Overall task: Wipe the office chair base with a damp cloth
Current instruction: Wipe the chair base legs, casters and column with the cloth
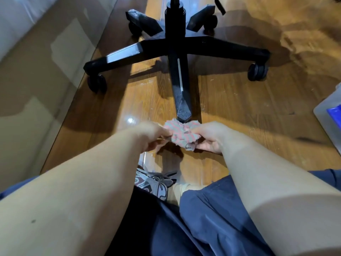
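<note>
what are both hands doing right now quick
Left hand: closed, pinching the left edge of the striped cloth.
Right hand: closed, gripping the cloth's right side, just short of the chair base.

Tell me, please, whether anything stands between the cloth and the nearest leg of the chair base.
Nothing visible does. The left hand and right hand hold the cloth right at the tip of the chair base's nearest leg, with only wooden floor around.

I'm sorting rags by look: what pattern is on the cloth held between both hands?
Pink and grey stripes on the crumpled cloth, head view.
</note>
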### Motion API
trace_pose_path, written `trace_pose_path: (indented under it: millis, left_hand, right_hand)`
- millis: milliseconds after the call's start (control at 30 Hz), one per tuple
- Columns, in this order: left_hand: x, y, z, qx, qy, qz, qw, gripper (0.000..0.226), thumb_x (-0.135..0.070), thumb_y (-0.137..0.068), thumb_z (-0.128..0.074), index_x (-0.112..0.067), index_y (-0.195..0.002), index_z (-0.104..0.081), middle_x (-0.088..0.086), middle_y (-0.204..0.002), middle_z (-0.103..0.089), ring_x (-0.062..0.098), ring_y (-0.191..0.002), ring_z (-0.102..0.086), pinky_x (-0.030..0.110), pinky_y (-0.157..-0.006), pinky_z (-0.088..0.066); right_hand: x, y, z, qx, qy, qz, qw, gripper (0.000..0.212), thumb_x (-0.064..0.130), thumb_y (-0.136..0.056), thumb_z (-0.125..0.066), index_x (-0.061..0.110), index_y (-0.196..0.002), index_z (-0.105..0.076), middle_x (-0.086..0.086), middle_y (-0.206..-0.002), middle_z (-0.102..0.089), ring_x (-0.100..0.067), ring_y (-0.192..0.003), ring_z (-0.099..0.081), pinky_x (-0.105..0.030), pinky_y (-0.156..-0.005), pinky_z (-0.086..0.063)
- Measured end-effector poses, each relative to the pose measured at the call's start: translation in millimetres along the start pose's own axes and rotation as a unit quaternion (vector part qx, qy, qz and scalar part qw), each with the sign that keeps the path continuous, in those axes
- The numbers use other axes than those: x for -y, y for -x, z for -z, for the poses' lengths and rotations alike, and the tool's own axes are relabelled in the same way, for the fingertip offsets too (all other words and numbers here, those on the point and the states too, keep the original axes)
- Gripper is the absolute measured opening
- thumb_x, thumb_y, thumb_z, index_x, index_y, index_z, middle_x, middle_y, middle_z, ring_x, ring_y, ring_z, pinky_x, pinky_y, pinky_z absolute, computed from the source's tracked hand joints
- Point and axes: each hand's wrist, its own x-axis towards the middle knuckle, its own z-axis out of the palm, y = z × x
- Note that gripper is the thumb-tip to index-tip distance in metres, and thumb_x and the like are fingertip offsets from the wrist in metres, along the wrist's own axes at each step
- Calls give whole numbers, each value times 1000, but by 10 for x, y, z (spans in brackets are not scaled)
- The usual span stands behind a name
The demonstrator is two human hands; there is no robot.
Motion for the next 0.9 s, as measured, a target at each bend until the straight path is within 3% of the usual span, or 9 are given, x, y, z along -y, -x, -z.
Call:
trace_pose_path:
  millis: [100, 167, 267, 367, 467, 500, 600, 767, 900]
  left_hand:
    - [22, -83, -19, -54, 55, 15, 997, 16, -6, -92, -61, -7, -77, -56, 5, -66, -64, 6, -40, -54, 14, -34, -40]
    - [27, -162, -61, -92, 89, 13, 992, 21, 0, -92, -56, -5, -72, -55, 6, -54, -61, 8, -32, -53, 17, -39, -48]
    - [26, -314, -69, -148, 79, -26, 985, 27, -1, -93, -55, -14, -71, -45, 5, -74, -57, 10, -51, -60, 25, -56, -57]
    - [30, -335, -120, -155, 41, -47, 986, 30, 0, -91, -54, -15, -67, -43, 2, -68, -55, 10, -55, -57, 20, -50, -50]
    - [30, -234, -218, -85, -30, -103, 991, 17, 4, -72, -53, -10, -65, -58, -2, -47, -56, 7, -40, -50, 12, -39, -34]
    - [30, -198, -242, -45, -46, -123, 990, 16, 2, -68, -57, -13, -72, -62, -3, -55, -60, 9, -46, -51, 13, -41, -35]
    - [58, -197, -282, -13, -132, -187, 973, 33, -5, -68, -79, -27, -77, -56, -15, -68, -60, 3, -60, -55, 5, -44, -37]
    - [57, -385, -306, -145, -305, -246, 908, 32, -18, -73, -71, -24, -62, -42, -10, -61, -49, 16, -61, -48, 23, -45, -27]
    - [89, -543, -214, -132, -362, -245, 889, 40, -25, -66, -82, -22, -60, -42, -7, -60, -48, 8, -55, -43, 22, -43, -23]
  right_hand:
    - [-23, -76, 13, -42, 20, 31, 998, 22, -8, -88, -55, 3, -105, -62, -14, -97, -69, -19, -72, -67, -31, -59, -58]
    - [-51, -125, 34, -105, 87, 34, 990, 13, -3, -86, -59, 7, -92, -63, -12, -89, -66, -21, -71, -61, -28, -58, -53]
    - [-35, -145, 92, -140, 156, 43, 977, 19, 6, -89, -60, 15, -74, -52, -7, -74, -55, -18, -57, -51, -25, -44, -45]
    - [-48, -175, 49, -163, 57, 74, 982, 22, 3, -89, -55, 14, -71, -52, -9, -85, -62, -25, -78, -68, -36, -74, -60]
    - [-51, -159, -33, -135, -45, 80, 987, 7, -5, -84, -58, -2, -83, -64, -19, -93, -69, -27, -96, -68, -50, -96, -49]
    - [-45, -143, -20, -116, -18, 87, 989, 11, -7, -81, -59, -6, -89, -66, -20, -94, -69, -27, -95, -66, -49, -96, -50]
    - [-38, -45, 12, -85, 162, 137, 974, 7, -7, -71, -62, 0, -73, -64, -12, -75, -60, -28, -76, -55, -35, -64, -47]
    - [-181, -39, -200, -105, 386, 189, 897, 50, 18, -70, -79, 10, -116, -62, -10, -111, -65, -29, -98, -62, -37, -83, -53]
    - [-136, -159, -167, -121, 413, 194, 882, 56, 20, -67, -84, 11, -117, -62, -8, -115, -65, -28, -103, -61, -39, -87, -53]
